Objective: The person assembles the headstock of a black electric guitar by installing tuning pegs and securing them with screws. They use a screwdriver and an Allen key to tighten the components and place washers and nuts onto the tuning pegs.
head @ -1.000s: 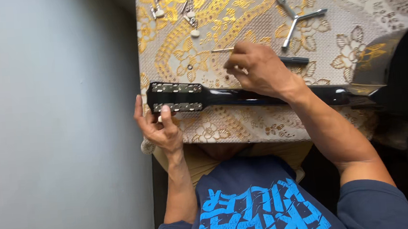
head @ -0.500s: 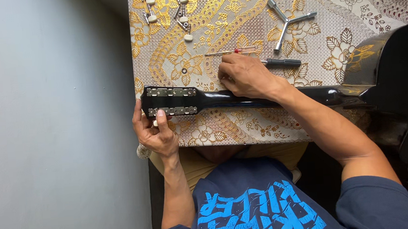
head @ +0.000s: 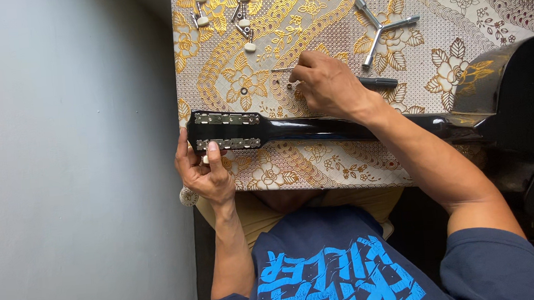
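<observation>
Our left hand [head: 206, 173] cups the near edge of the black guitar headstock [head: 225, 129], thumb on its lower tuner plate. Our right hand [head: 328, 86] lies past the neck, fingers pinched shut on a thin screwdriver [head: 372, 82] whose metal tip pokes out leftward. We see no packages or labels. The worktop [head: 507, 1] wears a gold-and-cream floral cloth carrying loose tuning pegs [head: 242, 14] and a three-armed wrench [head: 384, 28]. A plain grey wall [head: 67, 164] stands left.

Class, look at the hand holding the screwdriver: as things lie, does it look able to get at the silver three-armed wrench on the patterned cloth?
Probably yes. The right hand is beside the silver three-armed wrench, with only bare gold-patterned cloth between them, though it already holds a slim screwdriver.
</observation>
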